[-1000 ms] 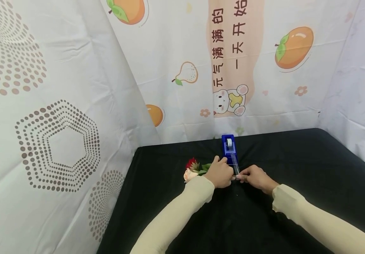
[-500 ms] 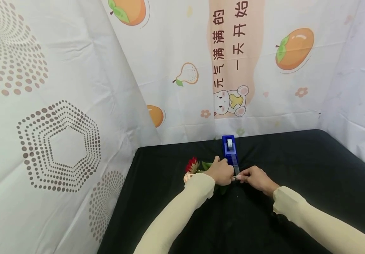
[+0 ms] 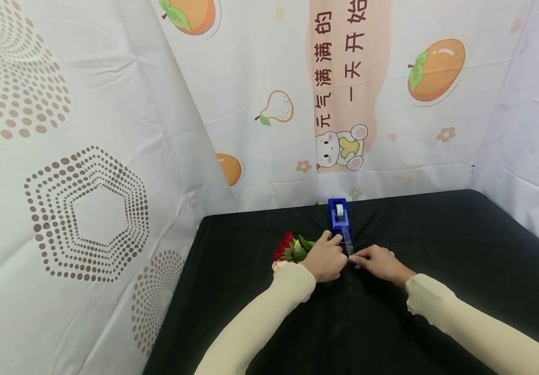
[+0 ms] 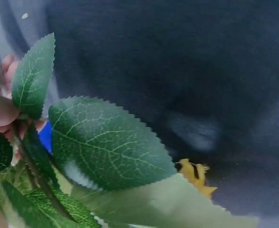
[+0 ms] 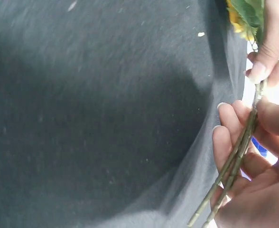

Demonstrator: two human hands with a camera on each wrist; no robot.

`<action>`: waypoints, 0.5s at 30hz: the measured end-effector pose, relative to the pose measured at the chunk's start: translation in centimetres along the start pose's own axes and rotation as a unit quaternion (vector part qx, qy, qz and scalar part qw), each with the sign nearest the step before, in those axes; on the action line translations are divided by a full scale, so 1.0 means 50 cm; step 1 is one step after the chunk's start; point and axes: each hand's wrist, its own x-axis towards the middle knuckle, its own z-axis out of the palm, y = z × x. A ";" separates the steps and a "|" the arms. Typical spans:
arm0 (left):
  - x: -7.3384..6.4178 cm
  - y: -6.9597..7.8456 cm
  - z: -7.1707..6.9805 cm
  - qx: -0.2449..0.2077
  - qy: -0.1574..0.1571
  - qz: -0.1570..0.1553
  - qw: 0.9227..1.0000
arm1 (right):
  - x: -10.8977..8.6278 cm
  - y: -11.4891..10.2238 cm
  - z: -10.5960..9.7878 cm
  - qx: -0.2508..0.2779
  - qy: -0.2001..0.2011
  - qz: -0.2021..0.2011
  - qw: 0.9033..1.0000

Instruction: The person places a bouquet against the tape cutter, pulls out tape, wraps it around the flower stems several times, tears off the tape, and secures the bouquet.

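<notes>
My left hand (image 3: 328,259) grips a small bunch of flowers by the stems. A red flower (image 3: 282,247) and a pale peach one (image 3: 279,266) stick out to its left. The left wrist view shows broad green leaves (image 4: 106,142) and part of a yellow flower (image 4: 196,176). Just below the left thumb, my right hand (image 5: 263,166) pinches the bundled stems (image 5: 229,168), whose bare ends stick out past the palm. A strip of clear tape (image 3: 348,246) runs from the blue tape dispenser (image 3: 338,225) down to the fingers of both hands.
A black cloth (image 3: 260,323) covers the table. The dispenser stands near the back edge, in front of a white printed curtain (image 3: 274,146). Another patterned curtain (image 3: 105,104) hangs on the left. Small pale specks (image 5: 201,34) lie on the cloth.
The bunch has turned in my left hand: the peach flower shows less, and yellow now shows beside the red one. Both hands stay in nearly the same place. The dispenser has not moved.
</notes>
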 end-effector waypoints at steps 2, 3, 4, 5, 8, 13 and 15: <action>-0.002 0.003 0.003 0.014 0.006 0.004 1.000 | 0.001 0.002 0.002 -0.023 0.011 -0.023 0.999; -0.003 0.005 0.003 0.020 0.009 0.005 1.000 | 0.003 0.003 0.004 -0.033 0.019 -0.035 0.999; -0.004 0.007 0.003 0.023 0.012 0.005 1.000 | 0.004 0.005 0.005 -0.042 0.028 -0.047 0.998; -0.004 0.009 0.003 0.024 0.013 0.003 1.000 | 0.006 0.006 0.007 -0.048 0.038 -0.055 0.997; -0.003 0.011 0.002 0.005 0.005 -0.012 1.000 | 0.011 0.011 0.011 -0.065 0.069 -0.085 0.992; 0.010 -0.008 -0.005 -0.147 -0.059 -0.071 0.985 | 0.013 0.016 0.012 -0.067 0.094 -0.109 0.987; 0.015 -0.024 -0.013 -0.235 -0.099 -0.098 0.962 | 0.013 0.016 0.013 -0.059 0.095 -0.113 0.987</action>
